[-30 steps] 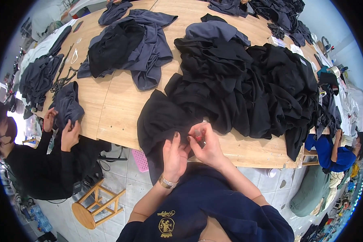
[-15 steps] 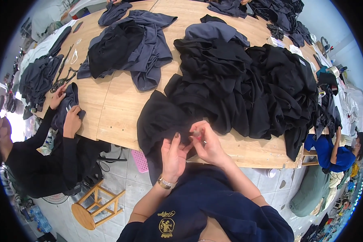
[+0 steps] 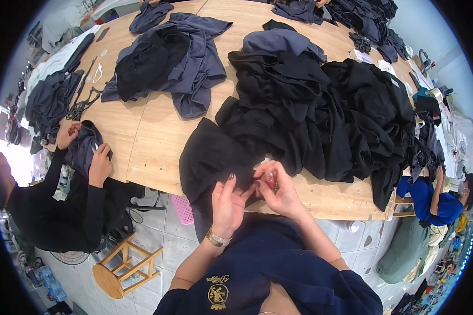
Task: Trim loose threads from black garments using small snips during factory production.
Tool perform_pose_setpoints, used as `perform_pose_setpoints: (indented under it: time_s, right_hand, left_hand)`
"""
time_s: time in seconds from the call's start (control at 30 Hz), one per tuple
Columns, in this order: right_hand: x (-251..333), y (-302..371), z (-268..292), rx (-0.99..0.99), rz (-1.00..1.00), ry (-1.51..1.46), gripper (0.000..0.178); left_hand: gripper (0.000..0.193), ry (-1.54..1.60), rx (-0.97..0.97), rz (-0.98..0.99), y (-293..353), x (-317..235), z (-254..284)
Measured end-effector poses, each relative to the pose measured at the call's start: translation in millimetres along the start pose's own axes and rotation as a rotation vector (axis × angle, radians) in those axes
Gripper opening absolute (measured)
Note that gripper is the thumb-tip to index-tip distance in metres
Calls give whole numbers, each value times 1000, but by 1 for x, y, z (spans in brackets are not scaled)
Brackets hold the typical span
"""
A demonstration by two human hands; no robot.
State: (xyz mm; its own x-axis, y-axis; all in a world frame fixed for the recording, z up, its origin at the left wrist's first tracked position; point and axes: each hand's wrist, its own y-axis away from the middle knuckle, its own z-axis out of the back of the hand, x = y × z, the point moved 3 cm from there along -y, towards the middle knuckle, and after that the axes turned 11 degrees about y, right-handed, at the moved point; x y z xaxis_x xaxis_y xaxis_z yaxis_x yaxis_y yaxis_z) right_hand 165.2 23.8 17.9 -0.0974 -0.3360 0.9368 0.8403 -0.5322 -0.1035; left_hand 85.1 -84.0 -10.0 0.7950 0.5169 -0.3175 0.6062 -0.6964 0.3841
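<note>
At the near edge of the table lies a black garment [image 3: 210, 152], part of it hanging down over the edge. My left hand [image 3: 227, 210] is closed on the cloth's near edge, thumb raised and fingers partly behind the fabric. Close beside it, my right hand [image 3: 283, 194] grips a small tool [image 3: 274, 182] with a red part and a metal glint; its exact kind is too small to make out. The right fingertips meet the cloth next to the left fingers. A tall heap of black garments [image 3: 299, 115] spreads just beyond both hands.
Grey and black garments [image 3: 168, 68] lie piled at the far left. To the left, a co-worker's hands [image 3: 101, 165] work on dark cloth. A wooden stool [image 3: 110, 278] and a pink perforated basket [image 3: 182, 210] stand below the table. Another person in blue [image 3: 441, 207] sits at right.
My right hand has turned slightly and shifted a little right, with the small tool now more upright in the fingers. My left hand stays nearly still. The co-worker's hands at left have moved nearer.
</note>
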Motion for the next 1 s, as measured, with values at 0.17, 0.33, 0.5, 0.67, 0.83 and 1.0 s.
perform_pose_setpoints:
  time_s: [0.17, 0.33, 0.5, 0.67, 0.83, 1.0]
  right_hand:
    - [3, 1, 5, -96, -46, 231, 24]
    - [-1, 3, -3, -22, 13, 500, 28]
    - [-4, 6, -7, -15, 101, 705, 27]
    - [0, 5, -7, 10, 111, 793, 27]
    - [0, 4, -8, -20, 121, 784, 27]
    - [-3, 5, -8, -3, 29, 745, 25]
  left_hand:
    - [16, 21, 11, -17, -4, -7, 1]
    - [16, 64, 2, -54, -5, -11, -2]
    - [15, 94, -32, -71, -4, -10, 2]
    - [13, 71, -3, -83, -2, -11, -3]
    - [12, 50, -19, -79, -1, -9, -4]
    - [14, 34, 2, -88, -1, -9, -3]
